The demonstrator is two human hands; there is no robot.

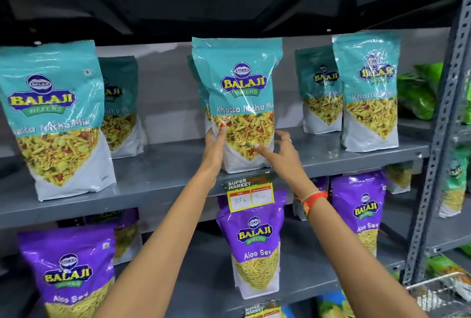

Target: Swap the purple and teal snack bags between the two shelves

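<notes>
big grey rack (443, 139) fills the view. on the upper shelf (163, 172) stand the teal bags: one at the left (53, 119), one at the right (367, 88), more tucked behind them, and the centre teal bag (239, 103) upright at the front edge. lower shelf (198, 274) carries the purple bags (252, 241), all upright, directly under the teal row. and both hands are up at that centre teal bag! left hand (214, 150) grips its lower left edge, one digit across the front, the rest hidden round the side. right hand (283, 157) sits loose, thumb tip on the front, fingers spread just beside the right edge; whether they touch, can't tell. yellow price tag (251, 194) hangs just below. orange band (312, 199) on the right wrist.
</notes>
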